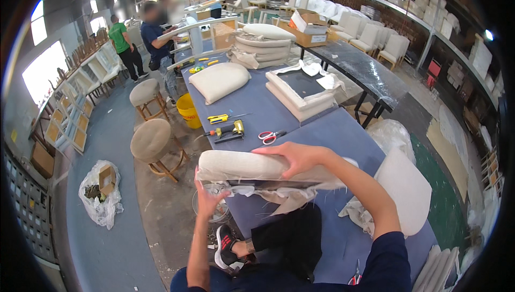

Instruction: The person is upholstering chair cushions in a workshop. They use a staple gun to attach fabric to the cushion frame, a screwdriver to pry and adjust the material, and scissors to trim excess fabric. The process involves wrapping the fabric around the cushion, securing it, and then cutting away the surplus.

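A cream upholstered seat cushion (241, 165) is held tilted up on its edge above the near part of the blue-covered table (311, 227). My left hand (208, 198) grips its left end from below, thumb spread. Across its upper side lies my right hand (296, 159), fingers and thumb clasping the padding. Loose fabric (295, 199) with frayed edges hangs from the underside. Just beyond the cushion are red-handled scissors (266, 138), a yellow-and-black staple gun (229, 131) and a yellow-handled tool (219, 118).
Another cushion (405, 192) lies at right. Farther back are a single cushion (220, 81), a stack of cushions (260, 48) and square padded pieces (300, 96). Stools (153, 140) and a yellow bucket (188, 110) stand left. A person in green (119, 35) and other people are beyond.
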A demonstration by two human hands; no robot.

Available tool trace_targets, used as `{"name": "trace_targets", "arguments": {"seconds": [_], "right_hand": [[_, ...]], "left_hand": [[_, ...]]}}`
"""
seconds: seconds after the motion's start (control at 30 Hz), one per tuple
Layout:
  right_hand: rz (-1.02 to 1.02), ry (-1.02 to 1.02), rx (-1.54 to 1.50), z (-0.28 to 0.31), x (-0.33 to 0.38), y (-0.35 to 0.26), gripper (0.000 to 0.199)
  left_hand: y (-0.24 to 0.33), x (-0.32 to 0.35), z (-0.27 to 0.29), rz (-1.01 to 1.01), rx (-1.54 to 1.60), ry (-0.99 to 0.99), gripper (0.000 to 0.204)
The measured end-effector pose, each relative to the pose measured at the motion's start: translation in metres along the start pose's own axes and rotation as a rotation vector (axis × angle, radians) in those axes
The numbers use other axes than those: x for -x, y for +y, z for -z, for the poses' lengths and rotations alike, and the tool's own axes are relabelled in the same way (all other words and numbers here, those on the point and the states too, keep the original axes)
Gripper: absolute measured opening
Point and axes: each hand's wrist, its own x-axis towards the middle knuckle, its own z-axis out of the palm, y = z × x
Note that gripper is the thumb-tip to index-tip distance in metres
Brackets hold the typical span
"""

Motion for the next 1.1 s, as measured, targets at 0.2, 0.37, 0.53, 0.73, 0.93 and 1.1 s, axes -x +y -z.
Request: {"name": "trace_targets", "arguments": {"seconds": [0.2, 0.37, 0.53, 0.73, 0.93, 1.1], "right_hand": [[-0.232, 0.990, 0.556, -0.062, 0.131, 0.027, 0.061], [-0.233, 1.326, 0.617, -0.081, 0.185, 0.048, 0.047], [-0.087, 1.485, 0.392, -0.081, 0.156, 0.036, 0.046], [-0.155, 1.647, 0.360, -0.074, 0.130, 0.062, 0.056], [-0.140, 1.671, 0.374, -0.076, 0.113, 0.061, 0.052], [-0.152, 1.623, 0.452, -0.076, 0.092, 0.055, 0.051]], "left_hand": [[0.111, -0.043, -0.053, -0.255, 0.144, -0.205, 0.085], [0.191, -0.026, -0.084, -0.442, -0.045, -0.165, 0.068], [0.256, -0.016, -0.085, -0.492, -0.235, -0.212, 0.071], [0.248, -0.010, -0.093, -0.484, -0.234, -0.237, 0.081], [0.266, -0.044, -0.073, -0.362, 0.135, -0.546, 0.079], [0.302, -0.084, -0.096, -0.529, 0.074, -0.626, 0.067]]}}
